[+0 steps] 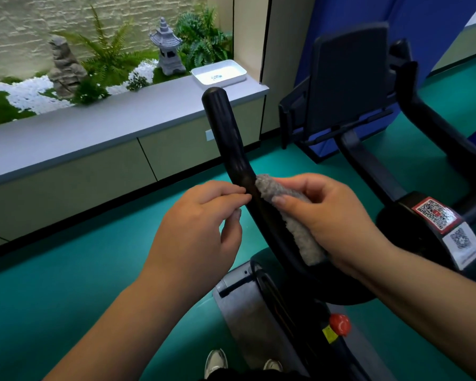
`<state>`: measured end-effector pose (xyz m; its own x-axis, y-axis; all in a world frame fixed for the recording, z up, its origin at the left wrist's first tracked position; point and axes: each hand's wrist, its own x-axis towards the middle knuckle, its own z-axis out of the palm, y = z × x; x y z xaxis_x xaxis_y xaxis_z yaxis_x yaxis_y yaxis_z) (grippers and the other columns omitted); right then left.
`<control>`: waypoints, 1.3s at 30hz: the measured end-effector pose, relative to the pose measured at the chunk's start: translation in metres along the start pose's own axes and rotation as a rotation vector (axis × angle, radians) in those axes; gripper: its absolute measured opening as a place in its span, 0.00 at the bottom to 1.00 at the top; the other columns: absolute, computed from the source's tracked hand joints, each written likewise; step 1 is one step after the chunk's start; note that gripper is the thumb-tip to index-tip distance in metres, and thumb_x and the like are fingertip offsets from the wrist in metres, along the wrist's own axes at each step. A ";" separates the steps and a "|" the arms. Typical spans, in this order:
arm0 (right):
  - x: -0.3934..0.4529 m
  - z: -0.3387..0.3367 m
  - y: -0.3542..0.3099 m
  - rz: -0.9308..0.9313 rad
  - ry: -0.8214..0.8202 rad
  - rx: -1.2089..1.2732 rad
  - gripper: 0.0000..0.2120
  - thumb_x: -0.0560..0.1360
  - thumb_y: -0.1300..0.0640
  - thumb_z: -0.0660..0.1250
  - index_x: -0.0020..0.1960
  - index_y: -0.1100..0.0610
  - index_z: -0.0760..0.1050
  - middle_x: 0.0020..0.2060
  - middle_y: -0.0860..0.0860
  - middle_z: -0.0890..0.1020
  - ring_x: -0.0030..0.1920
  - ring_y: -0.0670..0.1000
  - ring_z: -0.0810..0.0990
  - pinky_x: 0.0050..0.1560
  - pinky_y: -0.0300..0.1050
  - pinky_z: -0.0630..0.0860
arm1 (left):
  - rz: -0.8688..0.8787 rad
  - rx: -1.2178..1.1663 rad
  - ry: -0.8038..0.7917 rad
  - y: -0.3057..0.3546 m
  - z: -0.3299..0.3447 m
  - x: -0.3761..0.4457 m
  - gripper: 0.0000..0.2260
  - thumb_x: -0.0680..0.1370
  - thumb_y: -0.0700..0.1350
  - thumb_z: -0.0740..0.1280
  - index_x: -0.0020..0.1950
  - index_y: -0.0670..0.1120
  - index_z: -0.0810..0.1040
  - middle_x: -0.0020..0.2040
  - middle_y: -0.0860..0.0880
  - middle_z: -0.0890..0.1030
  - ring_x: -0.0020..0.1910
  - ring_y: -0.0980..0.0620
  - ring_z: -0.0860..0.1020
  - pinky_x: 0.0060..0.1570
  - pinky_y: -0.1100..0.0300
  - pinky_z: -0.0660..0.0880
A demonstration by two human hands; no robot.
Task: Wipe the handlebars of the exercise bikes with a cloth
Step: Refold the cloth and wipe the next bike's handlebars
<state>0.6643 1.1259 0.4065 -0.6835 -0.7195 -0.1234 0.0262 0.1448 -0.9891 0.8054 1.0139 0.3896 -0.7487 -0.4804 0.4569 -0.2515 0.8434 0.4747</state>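
Observation:
The bike's black left handlebar [228,141] curves up from the lower centre to a rounded end near the ledge. A fluffy grey cloth [294,221] lies folded against its right side. My right hand [330,221] grips the cloth and presses it to the bar, thumb on top. My left hand [201,229] is at the bar's left side, fingers curled, fingertips touching the bar and pinching a bit of cloth. The right handlebar [434,127] and the dark console screen [349,78] are to the right.
A grey ledge [94,127] with a white tray [219,73] runs along the left, with a rock garden, ferns and a stone lantern [168,48] behind it. A red knob [340,324] sits on the bike frame below. QR stickers [437,215] mark the stem. The floor is teal.

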 end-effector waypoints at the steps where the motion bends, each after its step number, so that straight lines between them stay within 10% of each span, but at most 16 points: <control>1: 0.000 0.000 0.000 0.014 0.007 0.005 0.08 0.70 0.65 0.72 0.47 0.54 0.82 0.42 0.51 0.86 0.41 0.45 0.83 0.42 0.37 0.79 | -0.008 -0.002 0.001 0.000 0.000 -0.001 0.14 0.75 0.44 0.60 0.54 0.48 0.83 0.53 0.55 0.81 0.53 0.56 0.78 0.57 0.65 0.71; 7: 0.024 0.014 -0.011 0.033 -0.008 -0.022 0.07 0.72 0.62 0.72 0.49 0.54 0.81 0.44 0.54 0.85 0.42 0.50 0.84 0.46 0.45 0.82 | -0.077 0.023 -0.081 0.000 0.000 -0.008 0.15 0.75 0.45 0.63 0.61 0.51 0.79 0.60 0.56 0.78 0.59 0.57 0.75 0.60 0.69 0.67; 17: -0.028 -0.022 -0.006 -0.051 -0.066 -0.306 0.08 0.70 0.62 0.73 0.45 0.51 0.83 0.42 0.46 0.85 0.43 0.40 0.83 0.46 0.32 0.77 | -0.094 0.048 -0.085 0.012 0.002 -0.012 0.16 0.75 0.45 0.63 0.62 0.51 0.79 0.61 0.56 0.77 0.61 0.56 0.74 0.62 0.67 0.65; 28: -0.087 -0.072 0.018 -0.475 -0.048 -0.799 0.09 0.70 0.56 0.70 0.49 0.50 0.83 0.42 0.44 0.77 0.47 0.48 0.78 0.49 0.46 0.77 | 0.015 0.077 -0.078 0.036 0.012 -0.019 0.11 0.77 0.42 0.65 0.58 0.48 0.82 0.58 0.54 0.79 0.58 0.51 0.74 0.62 0.72 0.59; 39: -0.127 -0.076 0.071 -0.129 0.593 0.006 0.12 0.75 0.64 0.67 0.49 0.47 0.77 0.45 0.44 0.82 0.46 0.40 0.81 0.45 0.33 0.76 | 0.133 0.135 -0.043 0.056 0.027 -0.023 0.10 0.76 0.41 0.64 0.52 0.46 0.84 0.54 0.52 0.81 0.55 0.44 0.74 0.63 0.70 0.57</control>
<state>0.6968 1.2791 0.3583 -0.9714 -0.2295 0.0616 -0.0810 0.0763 -0.9938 0.7920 1.0787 0.3851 -0.8058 -0.3540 0.4747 -0.2265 0.9249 0.3053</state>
